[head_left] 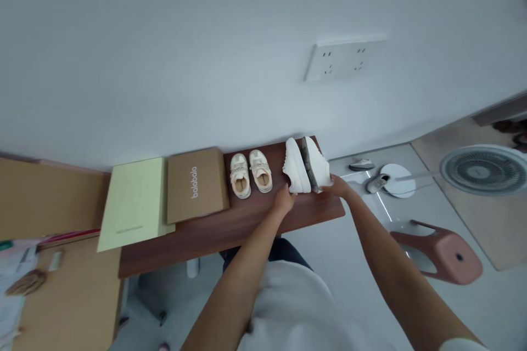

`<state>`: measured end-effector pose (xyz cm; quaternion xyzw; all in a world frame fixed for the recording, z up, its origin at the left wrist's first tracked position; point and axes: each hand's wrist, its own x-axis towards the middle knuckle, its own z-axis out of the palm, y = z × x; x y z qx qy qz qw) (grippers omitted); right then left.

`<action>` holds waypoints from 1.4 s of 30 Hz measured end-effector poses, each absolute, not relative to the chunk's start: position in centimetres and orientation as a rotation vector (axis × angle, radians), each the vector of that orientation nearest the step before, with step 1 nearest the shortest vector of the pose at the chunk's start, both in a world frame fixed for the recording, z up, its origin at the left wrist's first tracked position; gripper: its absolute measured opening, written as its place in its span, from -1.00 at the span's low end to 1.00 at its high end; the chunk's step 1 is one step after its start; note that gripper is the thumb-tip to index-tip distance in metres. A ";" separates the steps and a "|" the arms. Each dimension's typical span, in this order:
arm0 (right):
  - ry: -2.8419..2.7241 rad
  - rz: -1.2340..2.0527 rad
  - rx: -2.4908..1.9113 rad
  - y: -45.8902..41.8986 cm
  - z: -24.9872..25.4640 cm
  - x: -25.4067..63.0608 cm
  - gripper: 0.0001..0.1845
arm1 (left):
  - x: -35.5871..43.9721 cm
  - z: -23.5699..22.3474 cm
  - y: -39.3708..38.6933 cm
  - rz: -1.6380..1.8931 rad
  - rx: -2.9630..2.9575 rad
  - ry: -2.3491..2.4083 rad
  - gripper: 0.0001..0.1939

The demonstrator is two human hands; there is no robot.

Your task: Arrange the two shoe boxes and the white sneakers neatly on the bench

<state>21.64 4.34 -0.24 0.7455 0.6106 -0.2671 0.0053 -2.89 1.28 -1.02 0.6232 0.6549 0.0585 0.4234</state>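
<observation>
Two larger white shoes (293, 167) are lying sideways on the brown tabletop (197, 236), left hand (284, 198) and right hand (337, 186) each pinching one's near end. Smaller shoes (261, 167) are already standing upright, unheld; the larger pair is not yet resting free.

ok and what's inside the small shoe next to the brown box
Inside the small shoe, a tan insole shows, with a dark marking too small to read. Toward the toe, the upper covers it, so what's there can't be seen.
</observation>
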 end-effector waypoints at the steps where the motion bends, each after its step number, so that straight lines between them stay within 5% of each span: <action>1: 1.893 -0.919 2.266 4.4 -0.5 22.5 -0.29 | -2.6 -1.2 1.5 0.107 1.543 1.616 -0.48; 6: 1.915 -0.958 2.200 4.7 -0.6 23.1 -0.29 | -1.7 -1.3 2.6 0.026 1.552 1.637 -0.63; 15: 2.069 -0.733 2.074 4.3 1.6 22.5 -0.67 | -1.6 1.5 3.0 0.014 1.905 1.488 -0.68; 22: 2.114 -0.466 1.848 3.2 3.3 19.2 -0.74 | -0.7 3.0 2.3 -0.166 2.128 1.419 -0.68; 42: 1.975 -0.492 1.889 4.3 1.7 17.0 -0.79 | 1.4 1.8 3.5 -0.137 2.105 1.512 -0.65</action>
